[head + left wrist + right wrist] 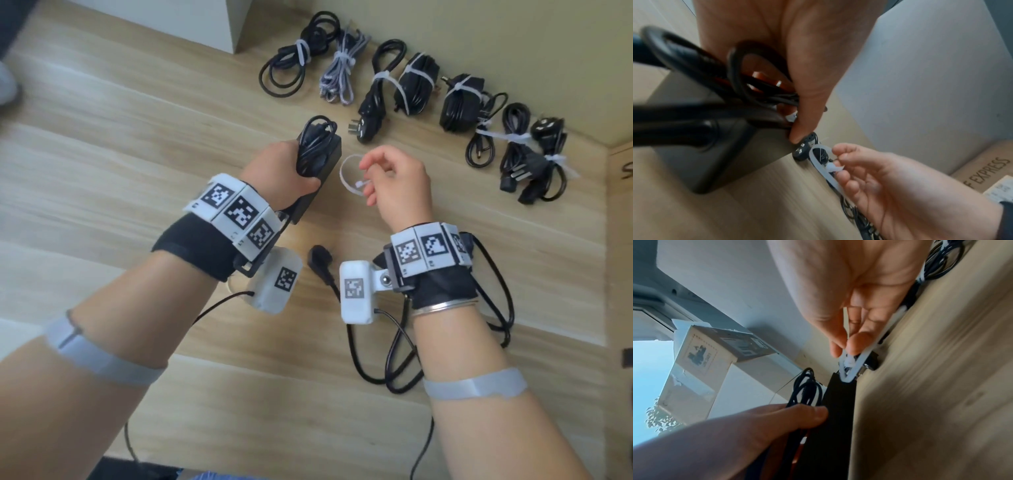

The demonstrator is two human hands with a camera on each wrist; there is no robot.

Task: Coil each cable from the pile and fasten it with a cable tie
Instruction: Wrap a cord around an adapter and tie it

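Left hand (277,171) gripping a black adapter (318,171) with its coiled cable (313,138) above the table (137,154), right hand (397,185) just beside it pinching a looped white tie (349,174), tied bundles (414,85) lying in a row beyond, a loose cable (394,359) lying under the right wrist.

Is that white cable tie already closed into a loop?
Yes: the cable tie forms a closed loop, pinched by the right hand, not yet around the power adapter.

Seven tied cable bundles (404,102), one held power adapter (317,161), one looped cable tie (351,178), one loose cable (394,342)
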